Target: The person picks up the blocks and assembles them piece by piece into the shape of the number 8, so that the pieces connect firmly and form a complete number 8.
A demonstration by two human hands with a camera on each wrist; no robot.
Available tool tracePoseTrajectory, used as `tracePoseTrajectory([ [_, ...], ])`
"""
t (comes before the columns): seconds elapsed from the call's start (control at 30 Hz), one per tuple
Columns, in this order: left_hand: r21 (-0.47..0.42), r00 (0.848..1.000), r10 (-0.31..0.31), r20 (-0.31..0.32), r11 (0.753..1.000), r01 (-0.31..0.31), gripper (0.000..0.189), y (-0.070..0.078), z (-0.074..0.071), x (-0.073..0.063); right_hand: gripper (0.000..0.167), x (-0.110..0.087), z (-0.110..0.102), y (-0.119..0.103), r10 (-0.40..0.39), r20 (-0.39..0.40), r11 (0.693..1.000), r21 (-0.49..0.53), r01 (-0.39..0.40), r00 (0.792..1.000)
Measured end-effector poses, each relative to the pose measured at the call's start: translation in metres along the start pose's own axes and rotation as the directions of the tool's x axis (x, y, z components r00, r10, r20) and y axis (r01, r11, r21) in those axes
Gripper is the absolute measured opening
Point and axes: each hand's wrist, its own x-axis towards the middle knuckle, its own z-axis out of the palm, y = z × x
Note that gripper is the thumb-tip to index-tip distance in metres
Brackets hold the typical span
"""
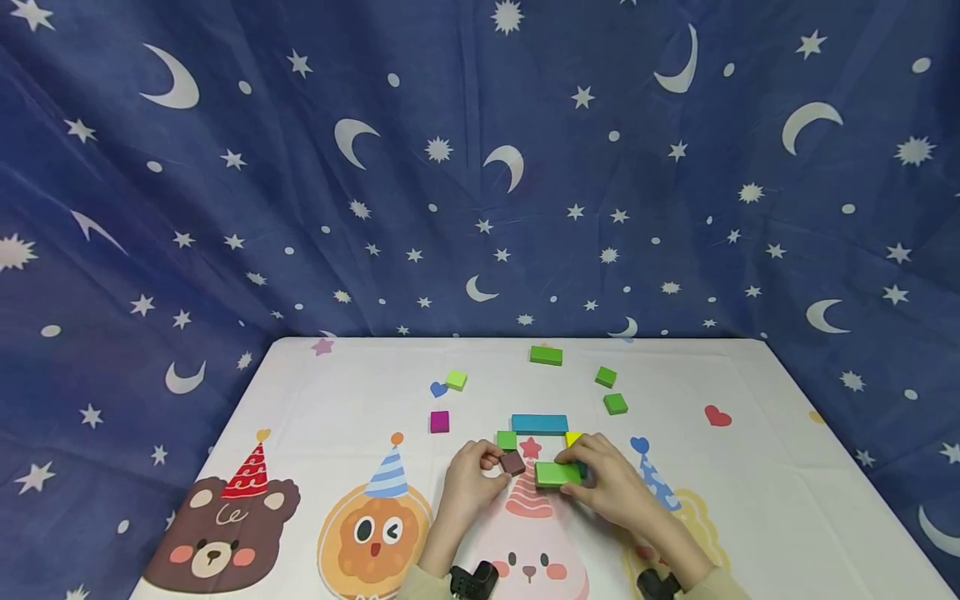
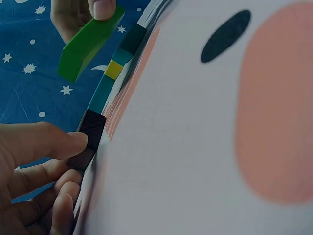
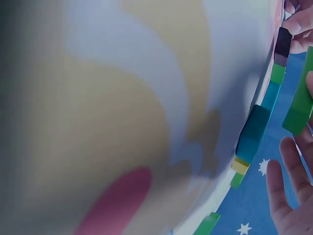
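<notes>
My left hand [image 1: 468, 483] pinches a brown block [image 1: 512, 462] between thumb and fingers, low at the table in the left wrist view. The block sits just in front of a small green cube [image 1: 507, 439]. In my right hand [image 1: 611, 483] is a long green block [image 1: 557, 474], gripped at its right end and raised above the table in the left wrist view. Behind both hands lies a long blue block [image 1: 540, 424]. A yellow block [image 1: 573, 437] is at its right end, partly covered by the right hand. A teal block [image 3: 253, 132] stands on the table, mostly hidden by that hand in the head view.
Farther back lie a long green block [image 1: 546, 356], two green cubes [image 1: 606, 377], a lime cube [image 1: 456, 381] and a magenta cube [image 1: 439, 422]. The white tablecloth [image 1: 750, 517] carries printed cartoon figures. A blue star-and-moon curtain [image 1: 420, 167] hangs behind the table.
</notes>
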Motion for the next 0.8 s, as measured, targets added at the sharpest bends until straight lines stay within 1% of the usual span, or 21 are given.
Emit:
tracePoseTrajectory([
  [0.2,-0.003,1.000,0.004,-0.001,1.000,-0.004,0.026,0.0000,-0.0004,0.0000,0.032,0.0028,0.0034,-0.0010,-0.032,0.005,0.999,-0.029,0.032,0.999],
  [0.4,0.002,1.000,0.021,-0.002,1.000,-0.021,0.026,0.0001,-0.0007,-0.0007,0.030,0.0062,0.0057,-0.0013,-0.066,0.016,0.997,-0.041,0.067,0.998],
  [0.63,-0.002,1.000,0.008,-0.005,1.000,-0.008,0.025,-0.0012,0.0004,-0.0001,0.030,0.0084,0.0088,-0.0024,-0.121,0.014,0.989,-0.079,0.122,0.993],
  [0.8,-0.009,1.000,0.002,0.003,1.000,-0.001,0.025,-0.0013,0.0005,0.0001,0.030,0.0093,0.0104,-0.0025,-0.108,0.040,0.990,-0.091,0.111,0.993],
])
